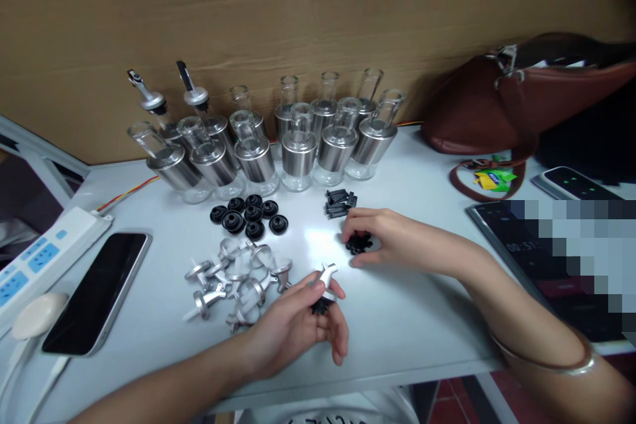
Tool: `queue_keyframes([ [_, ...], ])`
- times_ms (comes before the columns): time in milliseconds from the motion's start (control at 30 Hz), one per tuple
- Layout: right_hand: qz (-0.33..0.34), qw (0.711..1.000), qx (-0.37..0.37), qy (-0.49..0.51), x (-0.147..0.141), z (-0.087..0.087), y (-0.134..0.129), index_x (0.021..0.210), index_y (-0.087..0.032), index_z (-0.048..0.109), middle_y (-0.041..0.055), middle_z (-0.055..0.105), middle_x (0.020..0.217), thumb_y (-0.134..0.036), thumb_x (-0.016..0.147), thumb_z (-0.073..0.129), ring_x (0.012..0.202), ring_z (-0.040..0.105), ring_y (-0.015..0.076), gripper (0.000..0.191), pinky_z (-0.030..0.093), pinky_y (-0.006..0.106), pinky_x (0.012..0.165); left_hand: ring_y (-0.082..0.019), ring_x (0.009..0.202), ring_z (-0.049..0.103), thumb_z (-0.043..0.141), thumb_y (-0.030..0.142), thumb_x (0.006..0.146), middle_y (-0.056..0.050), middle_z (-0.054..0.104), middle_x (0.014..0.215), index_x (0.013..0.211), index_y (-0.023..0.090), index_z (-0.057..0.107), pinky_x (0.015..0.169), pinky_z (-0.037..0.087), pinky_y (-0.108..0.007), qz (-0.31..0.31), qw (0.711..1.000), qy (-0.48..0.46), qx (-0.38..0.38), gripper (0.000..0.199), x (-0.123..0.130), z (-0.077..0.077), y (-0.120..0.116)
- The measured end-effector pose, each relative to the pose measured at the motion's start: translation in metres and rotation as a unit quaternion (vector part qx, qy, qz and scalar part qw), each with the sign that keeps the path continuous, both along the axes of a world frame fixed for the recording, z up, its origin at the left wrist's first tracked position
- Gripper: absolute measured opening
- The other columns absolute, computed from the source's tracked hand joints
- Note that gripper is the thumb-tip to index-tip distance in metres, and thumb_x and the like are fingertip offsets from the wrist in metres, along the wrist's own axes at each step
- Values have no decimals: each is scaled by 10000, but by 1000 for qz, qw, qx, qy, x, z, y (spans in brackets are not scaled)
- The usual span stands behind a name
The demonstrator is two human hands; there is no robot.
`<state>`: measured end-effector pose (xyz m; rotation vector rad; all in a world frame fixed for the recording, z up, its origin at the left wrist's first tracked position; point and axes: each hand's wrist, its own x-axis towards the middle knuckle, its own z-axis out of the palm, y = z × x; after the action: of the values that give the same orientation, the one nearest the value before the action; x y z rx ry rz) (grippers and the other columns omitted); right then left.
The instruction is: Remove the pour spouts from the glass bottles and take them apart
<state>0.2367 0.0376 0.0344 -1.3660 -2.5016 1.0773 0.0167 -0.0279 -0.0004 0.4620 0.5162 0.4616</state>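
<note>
My left hand holds a silver metal pourer spout with a black part under it, just above the white table. To its left lies a heap of several more silver spouts. My right hand rests on the table with its fingers around a small pile of black plastic pieces. A few more small black pieces lie just beyond that hand. Several black rubber rings sit in a cluster behind the spouts.
Several glass bottles with steel collars stand in rows at the back, two with spouts fitted. A phone and a white power strip lie at left. A brown bag and a dark device are at right.
</note>
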Motion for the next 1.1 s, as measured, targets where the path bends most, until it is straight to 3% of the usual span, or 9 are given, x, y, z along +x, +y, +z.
queue_keyframes([
  [167,-36,999,-11,-15,11,2,0,1111,-181,578,73,543,1109,-240,702,700,922,554,199,431,453,312,812,-132,556,584,556,462,852,-21,611,623,917,151,487,586,393,-259,-1,1000,1,-1,325,-1,0,0],
  [400,-63,997,-27,-40,11,6,1,980,-162,608,46,578,908,-102,705,573,722,557,143,283,472,275,685,-132,554,586,553,461,852,-22,609,617,926,150,492,586,392,-258,-1,1000,0,-2,326,-1,-1,1],
  [633,-67,997,-42,-11,5,1,0,982,-164,605,19,583,859,-81,696,578,667,551,118,299,467,248,641,-133,557,586,540,445,866,-22,609,626,929,155,496,585,389,-263,-2,1000,-3,3,301,-1,-1,0],
  [900,-27,999,-24,-31,2,2,-2,1010,-176,619,43,539,961,-165,679,714,727,534,142,344,458,278,681,-134,561,592,549,453,858,-25,618,625,926,152,496,586,396,-260,0,1000,-3,0,313,-1,-1,0],
  [1100,-2,1000,-16,-6,5,-2,-2,976,-192,631,45,569,962,-137,771,589,718,535,137,217,436,267,652,-129,556,587,544,445,864,-21,613,619,923,154,494,586,390,-257,-1,1000,-3,2,301,-1,0,0],
])
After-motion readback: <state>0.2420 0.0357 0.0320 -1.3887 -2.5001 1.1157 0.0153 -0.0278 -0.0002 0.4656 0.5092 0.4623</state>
